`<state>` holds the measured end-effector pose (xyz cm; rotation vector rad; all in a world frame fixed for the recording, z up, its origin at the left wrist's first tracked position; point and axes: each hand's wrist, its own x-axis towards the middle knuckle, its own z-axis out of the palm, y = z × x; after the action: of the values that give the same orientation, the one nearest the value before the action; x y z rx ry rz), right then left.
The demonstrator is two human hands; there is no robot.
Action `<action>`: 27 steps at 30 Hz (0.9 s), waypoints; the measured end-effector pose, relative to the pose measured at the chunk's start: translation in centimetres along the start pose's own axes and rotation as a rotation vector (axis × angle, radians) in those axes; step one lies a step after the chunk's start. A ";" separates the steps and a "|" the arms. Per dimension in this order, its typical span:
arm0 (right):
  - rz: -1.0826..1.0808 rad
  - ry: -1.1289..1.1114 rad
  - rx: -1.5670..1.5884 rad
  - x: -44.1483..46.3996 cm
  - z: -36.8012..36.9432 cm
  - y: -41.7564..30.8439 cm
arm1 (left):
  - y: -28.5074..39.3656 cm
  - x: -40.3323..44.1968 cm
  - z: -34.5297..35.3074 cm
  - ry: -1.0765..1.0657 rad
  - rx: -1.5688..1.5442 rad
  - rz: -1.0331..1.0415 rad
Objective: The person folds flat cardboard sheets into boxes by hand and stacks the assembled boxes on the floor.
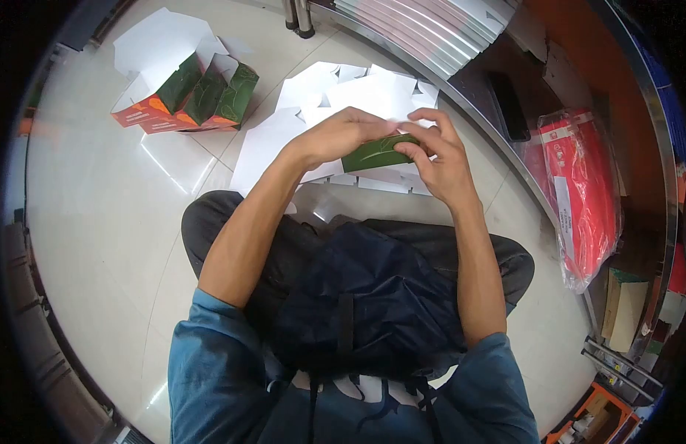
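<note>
A cardboard carton blank with a dark green printed panel point(371, 156) and white inner side lies in front of my crossed legs. My left hand point(337, 137) holds the top edge of the green panel, its fingertips partly hidden behind it. At the panel's right end, my right hand point(441, 157) pinches the card between thumb and fingers, with one finger raised. Beneath and beyond my hands, several flat white carton blanks point(313, 90) are piled on the floor, with notched edges showing.
Several folded green and orange cartons point(170, 105) stand at the left with white flaps up. A metal-edged shelf at the right carries stacked white sheets point(424, 28), a black phone-like object point(508, 106) and a red plastic-wrapped package point(580, 196). Shiny tiles point(99, 222) cover the floor.
</note>
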<state>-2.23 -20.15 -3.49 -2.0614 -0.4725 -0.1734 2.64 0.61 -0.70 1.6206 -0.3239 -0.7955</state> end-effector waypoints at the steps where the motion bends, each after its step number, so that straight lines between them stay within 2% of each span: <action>1: 0.074 0.007 0.079 0.3 -0.5 -0.7 | 0.5 -0.3 0.4 -0.006 -0.065 -0.020; 3: 0.241 0.076 0.237 0.5 -1.3 -0.5 | -0.6 -0.6 1.3 -0.091 0.191 0.221; 4: 0.334 0.136 0.317 0.9 -1.7 0.4 | -1.2 -0.6 2.0 -0.034 0.417 0.297; 5: 0.427 0.198 0.398 1.3 -2.1 1.5 | -1.7 -1.0 3.2 0.036 0.667 0.505; 6: 0.586 0.304 0.509 1.6 -2.6 3.0 | -1.4 -1.7 4.4 -0.052 0.800 0.493; 9: 0.711 0.320 0.601 1.7 -3.1 4.0 | -2.4 -2.2 7.7 -0.219 1.051 0.571; 10: 0.763 0.348 0.609 1.5 -3.5 3.3 | -3.0 -1.9 8.0 -0.302 1.072 0.500; 13: 0.538 0.313 0.759 1.7 -4.3 0.7 | -4.0 -1.0 7.0 0.034 0.665 0.299; 14: 0.445 0.249 0.512 1.8 -4.5 0.1 | -3.5 0.7 4.5 -0.186 -0.215 0.018; 15: 0.259 0.170 0.365 1.7 -4.3 -0.8 | -2.4 0.6 3.8 -0.109 -0.598 0.007; 17: -0.108 0.019 0.066 1.2 -3.3 -2.5 | 1.9 -0.2 2.0 0.089 -0.816 0.050; 20: -0.138 -0.012 0.081 0.7 -1.3 -3.4 | 0.2 -0.3 2.2 0.292 -0.756 0.170; 23: -0.158 0.077 -0.126 0.4 -0.2 -3.5 | -0.1 -0.3 2.0 0.227 -0.808 0.263; 27: -0.202 0.177 -0.170 0.5 0.5 -3.1 | 0.1 0.0 2.3 0.265 -0.901 0.343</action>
<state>-3.09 -18.22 -1.10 -2.1376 -0.5723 -0.5282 1.20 -1.14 -0.71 0.7697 -0.0254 -0.3577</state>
